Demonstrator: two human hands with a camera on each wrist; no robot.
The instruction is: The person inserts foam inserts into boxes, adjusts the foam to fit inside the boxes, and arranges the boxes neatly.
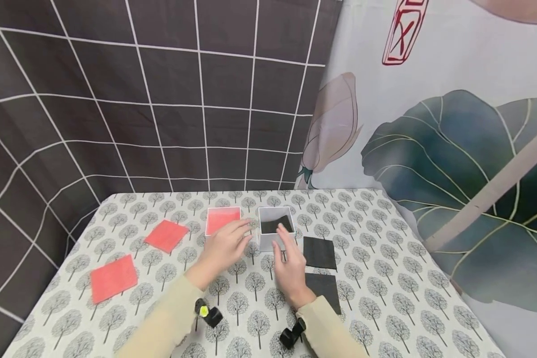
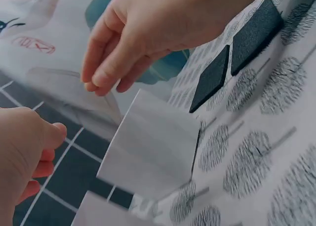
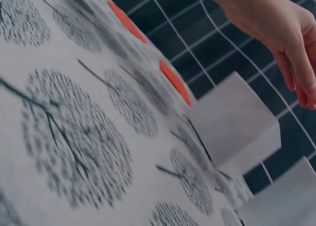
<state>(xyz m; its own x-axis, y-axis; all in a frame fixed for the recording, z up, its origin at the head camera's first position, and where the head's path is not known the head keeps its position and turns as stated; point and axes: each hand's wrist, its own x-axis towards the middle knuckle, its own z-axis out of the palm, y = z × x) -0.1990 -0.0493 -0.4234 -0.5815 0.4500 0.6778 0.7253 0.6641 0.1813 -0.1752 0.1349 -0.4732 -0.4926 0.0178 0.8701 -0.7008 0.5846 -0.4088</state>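
Two white square boxes stand side by side toward the back of the cloth-covered table. The left box (image 1: 207,222) has a red sheet (image 1: 221,221) lying inside. In the right box (image 1: 268,243) lies a black piece (image 1: 270,226). My left hand (image 1: 225,243) hovers over the front right corner of the left box, its fingers loosely bent and nothing visible in them. At the front right edge of the right box is my right hand (image 1: 290,263), also with relaxed fingers. In the left wrist view, the right hand (image 2: 143,38) hangs above a box (image 2: 153,142) holding nothing visible.
Two flat red squares, one farther back (image 1: 166,236) and one nearer (image 1: 114,279), lie on the left. On the right are two black squares, one behind (image 1: 319,253) and one in front (image 1: 325,291), partly beside the right forearm. A dark grid curtain (image 1: 170,74) hangs behind.
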